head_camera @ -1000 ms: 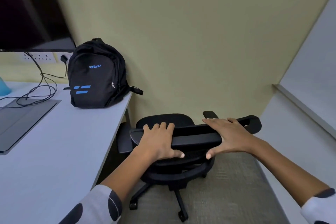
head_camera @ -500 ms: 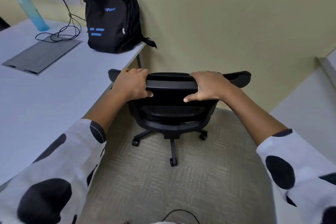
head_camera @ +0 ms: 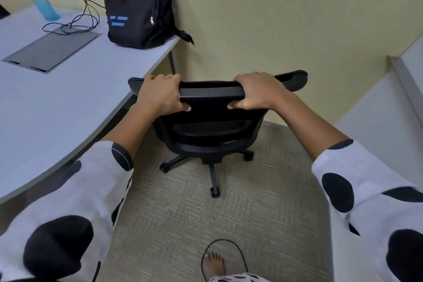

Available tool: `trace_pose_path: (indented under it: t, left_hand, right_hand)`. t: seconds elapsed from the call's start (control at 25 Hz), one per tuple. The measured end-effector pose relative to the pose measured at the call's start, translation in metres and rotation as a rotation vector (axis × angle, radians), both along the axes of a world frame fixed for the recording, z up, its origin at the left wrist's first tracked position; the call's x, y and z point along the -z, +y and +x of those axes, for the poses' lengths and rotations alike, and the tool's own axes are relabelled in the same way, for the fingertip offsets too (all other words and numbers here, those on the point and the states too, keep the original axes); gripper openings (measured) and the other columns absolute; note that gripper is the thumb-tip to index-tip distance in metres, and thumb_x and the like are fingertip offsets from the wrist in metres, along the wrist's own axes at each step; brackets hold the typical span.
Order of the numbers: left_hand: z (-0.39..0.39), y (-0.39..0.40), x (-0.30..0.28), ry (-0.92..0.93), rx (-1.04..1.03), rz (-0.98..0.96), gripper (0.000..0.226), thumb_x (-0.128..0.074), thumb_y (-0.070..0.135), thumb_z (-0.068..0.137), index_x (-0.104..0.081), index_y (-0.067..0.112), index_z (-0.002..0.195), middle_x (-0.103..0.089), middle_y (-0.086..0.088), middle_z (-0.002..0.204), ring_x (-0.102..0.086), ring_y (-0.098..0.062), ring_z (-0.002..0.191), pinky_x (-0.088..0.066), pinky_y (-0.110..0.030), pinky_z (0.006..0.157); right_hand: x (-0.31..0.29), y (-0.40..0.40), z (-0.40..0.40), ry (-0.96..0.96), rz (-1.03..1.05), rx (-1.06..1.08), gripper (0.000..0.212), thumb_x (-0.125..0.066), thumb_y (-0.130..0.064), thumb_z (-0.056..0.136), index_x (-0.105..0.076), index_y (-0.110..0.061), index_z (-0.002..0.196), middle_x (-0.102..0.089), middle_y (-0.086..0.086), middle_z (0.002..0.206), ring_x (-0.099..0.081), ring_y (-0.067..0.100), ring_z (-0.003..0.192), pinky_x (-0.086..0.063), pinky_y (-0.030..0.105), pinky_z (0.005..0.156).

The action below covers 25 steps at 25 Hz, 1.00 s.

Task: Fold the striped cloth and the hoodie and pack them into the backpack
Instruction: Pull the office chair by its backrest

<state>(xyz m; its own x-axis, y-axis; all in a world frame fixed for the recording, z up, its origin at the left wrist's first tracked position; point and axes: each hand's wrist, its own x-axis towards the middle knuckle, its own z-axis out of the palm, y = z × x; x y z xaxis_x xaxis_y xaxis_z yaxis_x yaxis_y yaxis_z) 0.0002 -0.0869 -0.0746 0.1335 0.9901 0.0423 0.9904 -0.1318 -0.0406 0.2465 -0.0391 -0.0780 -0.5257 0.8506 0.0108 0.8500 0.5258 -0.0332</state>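
Pretty much same as half a second back, just closer in, with a bare foot (head_camera: 214, 263) now peeking at the bottom; one backpack (head_camera: 137, 4) upright at the desk (head_camera: 68, 103) corner, zipped; one chair (head_camera: 210, 107); left hand (head_camera: 160, 96) and right hand (head_camera: 261, 91) both still curled tight over the chair's top edge.

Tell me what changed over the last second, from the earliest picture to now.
Both hands went from lying flat on the top of the chair back to curling round it: the left hand and right hand now grip its edge, thumbs underneath. The chair has come out from the desk toward the person. The backpack stayed on the desk corner, zipped. No cloth or hoodie shows.
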Motion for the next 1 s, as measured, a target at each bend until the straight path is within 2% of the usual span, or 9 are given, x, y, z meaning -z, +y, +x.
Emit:
trace_pose_path:
  t: [0.4,0.8,0.88,1.0]
  left_hand:
    - [0.024,-0.107,0.006,-0.028,-0.047,0.043,0.055,-0.065,0.06,0.073,-0.048,0.015,0.1,-0.061,-0.006,0.108,-0.054,-0.028,0.102,-0.032,-0.044,0.094]
    - [0.066,-0.215,0.003,0.001,-0.115,0.056,0.062,-0.059,0.062,0.077,-0.049,0.014,0.116,-0.06,-0.007,0.119,-0.053,-0.029,0.11,-0.032,-0.044,0.096]
    - [0.078,-0.23,0.003,0.0,-0.133,0.039,0.064,-0.059,0.063,0.077,-0.048,0.015,0.119,-0.059,-0.006,0.121,-0.053,-0.028,0.111,-0.031,-0.043,0.097]
    - [0.099,-0.243,0.006,-0.012,-0.164,0.047,0.068,-0.059,0.068,0.072,-0.05,0.016,0.115,-0.061,-0.005,0.117,-0.054,-0.027,0.108,-0.032,-0.042,0.097]
  right_hand:
    - [-0.001,-0.102,0.024,0.005,0.027,-0.045,0.056,-0.062,-0.062,0.076,-0.058,-0.02,0.112,-0.067,0.004,0.104,-0.061,0.031,0.096,-0.046,0.039,0.08]
    - [-0.002,-0.19,0.061,0.022,0.021,-0.161,0.056,-0.056,-0.065,0.077,-0.058,-0.025,0.114,-0.067,0.0,0.103,-0.061,0.028,0.096,-0.048,0.039,0.081]
    - [-0.002,-0.198,0.071,0.037,0.024,-0.188,0.056,-0.056,-0.065,0.077,-0.057,-0.026,0.117,-0.067,-0.001,0.104,-0.062,0.027,0.097,-0.047,0.038,0.082]
    - [-0.002,-0.201,0.09,0.045,0.035,-0.236,0.052,-0.055,-0.064,0.077,-0.057,-0.028,0.115,-0.065,-0.004,0.099,-0.062,0.025,0.092,-0.039,0.031,0.074]
